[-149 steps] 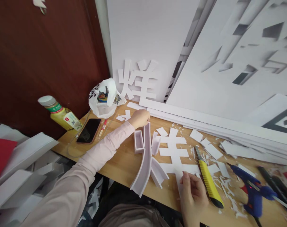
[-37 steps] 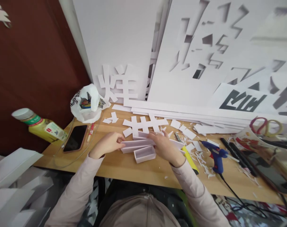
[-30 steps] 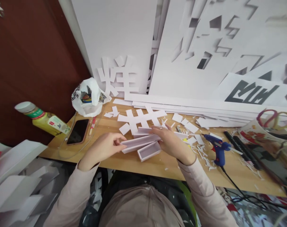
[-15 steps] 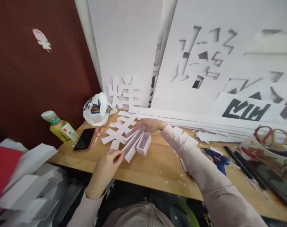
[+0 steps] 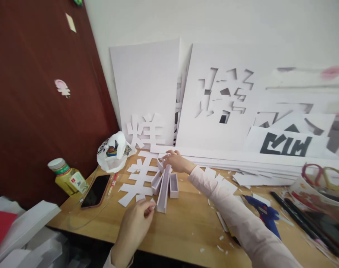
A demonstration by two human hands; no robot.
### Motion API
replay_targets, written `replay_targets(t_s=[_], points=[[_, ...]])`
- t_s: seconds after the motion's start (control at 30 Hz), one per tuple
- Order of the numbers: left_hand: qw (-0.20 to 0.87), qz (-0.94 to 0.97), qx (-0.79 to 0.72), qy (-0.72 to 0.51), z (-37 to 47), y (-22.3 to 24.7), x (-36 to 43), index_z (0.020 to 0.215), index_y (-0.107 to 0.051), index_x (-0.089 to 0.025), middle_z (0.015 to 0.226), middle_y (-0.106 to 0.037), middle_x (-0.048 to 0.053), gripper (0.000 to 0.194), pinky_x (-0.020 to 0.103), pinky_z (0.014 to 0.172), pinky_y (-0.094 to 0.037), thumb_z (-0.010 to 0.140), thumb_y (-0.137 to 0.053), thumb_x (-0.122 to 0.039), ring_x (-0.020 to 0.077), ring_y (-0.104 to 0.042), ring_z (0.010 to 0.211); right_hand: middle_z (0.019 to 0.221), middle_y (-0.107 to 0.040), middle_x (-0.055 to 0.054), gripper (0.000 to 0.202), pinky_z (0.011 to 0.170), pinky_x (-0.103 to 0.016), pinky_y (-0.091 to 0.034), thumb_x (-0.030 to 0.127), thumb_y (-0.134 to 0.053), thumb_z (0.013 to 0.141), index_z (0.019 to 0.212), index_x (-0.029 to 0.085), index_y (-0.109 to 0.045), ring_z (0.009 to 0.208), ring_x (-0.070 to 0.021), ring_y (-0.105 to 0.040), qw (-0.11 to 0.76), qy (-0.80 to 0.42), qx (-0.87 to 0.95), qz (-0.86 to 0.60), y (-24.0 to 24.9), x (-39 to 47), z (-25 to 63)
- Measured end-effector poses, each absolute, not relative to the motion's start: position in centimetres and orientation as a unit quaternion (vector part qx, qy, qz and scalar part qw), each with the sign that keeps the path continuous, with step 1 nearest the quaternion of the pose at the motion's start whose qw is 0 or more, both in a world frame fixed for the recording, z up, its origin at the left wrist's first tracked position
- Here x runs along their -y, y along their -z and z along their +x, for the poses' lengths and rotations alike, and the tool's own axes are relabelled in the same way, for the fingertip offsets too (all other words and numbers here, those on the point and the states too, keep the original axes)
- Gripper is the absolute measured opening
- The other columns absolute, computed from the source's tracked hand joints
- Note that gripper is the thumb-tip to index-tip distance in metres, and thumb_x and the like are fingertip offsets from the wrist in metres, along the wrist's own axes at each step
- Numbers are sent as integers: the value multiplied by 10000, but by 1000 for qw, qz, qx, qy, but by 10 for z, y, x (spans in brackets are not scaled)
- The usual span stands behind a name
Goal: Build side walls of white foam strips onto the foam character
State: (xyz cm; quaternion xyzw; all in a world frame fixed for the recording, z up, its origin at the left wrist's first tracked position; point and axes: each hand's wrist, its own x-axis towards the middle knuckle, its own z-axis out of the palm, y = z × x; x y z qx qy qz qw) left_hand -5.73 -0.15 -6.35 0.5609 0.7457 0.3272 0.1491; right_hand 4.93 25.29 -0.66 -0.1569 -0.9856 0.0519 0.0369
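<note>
pale-pink sleeve (image 5: pixel 228 206) mostly hides a slim tool (image 5: pixel 222 222); the left hand (image 5: pixel 136 223) curls its fingers, grip unclear, beside the near end of the white channel (image 5: pixel 163 197) on the tabletop (image 5: pixel 183 234); the right hand (image 5: pixel 175 162) covers its far end, hold hidden.

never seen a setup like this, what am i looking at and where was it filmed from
There's no machine here: these are a person's two bare hands, seen by one camera worn on the head, looking forward and down. The right hand is at the far end of a long white channel; its fingers hide whether it grips it. The left hand is by the near end, and I can't tell if it holds anything. On the wooden table beside the channel are a flat white cutout and a small open box. Farther out are a phone, a plastic bag and a blue glue gun.
</note>
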Motion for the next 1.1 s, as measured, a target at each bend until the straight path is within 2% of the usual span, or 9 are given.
replay_targets(t_s=[0.1,0.23,0.3,0.4,0.5,0.57,0.7,0.97,1.1], points=[[152,584,-717,-348,-65,48,2,847,-750,-220,859,-766,54,215,342,741,-594,846,-537,-249,215,-721,757,1200,-716,-139,408,979,-580,-418,-36,-644,755,1042,231,-756,1250,-383,-520,78,-83,968,-224,8,-242,77],[184,577,-709,-360,-77,24,7,820,-774,-225,838,-794,42,197,339,724,-606,801,-630,-360,224,-732,721,1169,-728,-96,319,982,-431,-473,124,-643,885,1182,226,-699,1115,-265,-631,134,-155,951,-230,16,-198,115],[203,576,-708,-354,-76,12,7,844,-786,-216,821,-796,39,220,326,717,-602,780,-660,-384,218,-731,703,1247,-698,-73,385,1023,-402,-455,248,-748,852,1230,250,-677,1196,-256,-590,176,-204,947,-175,21,-166,124],[232,596,-685,-350,-69,1,-3,864,-785,-207,817,-793,38,230,294,693,-582,791,-663,-387,214,-736,739,1316,-666,-74,458,1104,-505,-359,363,-853,759,1184,270,-708,1331,-324,-458,225,-240,935,-131,31,-128,121],[243,658,-649,-295,-63,3,-21,844,-764,-177,682,-749,36,277,270,613,-540,870,-575,-377,187,-703,645,1189,-732,-62,135,1113,-484,-342,268,-770,857,990,250,-769,1272,-282,-512,271,-263,911,-164,49,-114,108],[222,697,-634,-252,-64,6,-32,859,-763,-165,646,-716,31,269,267,577,-498,874,-572,-355,169,-653,582,1105,-759,-52,41,1095,-438,-371,208,-747,871,882,235,-775,1210,-252,-560,298,-280,893,-190,63,-115,102],[171,734,-612,-241,-74,8,-39,823,-776,-178,784,-695,42,156,280,659,-438,754,-715,-304,182,-616,722,1155,-746,-66,60,1097,-463,-369,230,-751,870,812,233,-766,1245,-267,-539,309,-278,879,-235,85,-118,97],[120,781,-571,-224,-87,11,-42,747,-775,-190,741,-579,23,189,280,656,-369,828,-634,-287,156,-536,695,1332,-667,-87,66,1165,-568,-249,294,-767,850,879,235,-768,1427,-320,-346,280,-262,888,-252,88,-116,105],[98,780,-574,-231,-92,18,-43,768,-777,-186,729,-556,19,188,280,645,-353,839,-632,-282,153,-512,676,1354,-657,-61,178,1171,-568,-262,242,-616,929,1035,261,-758,1411,-282,-388,245,-279,900,-228,89,-124,118]])
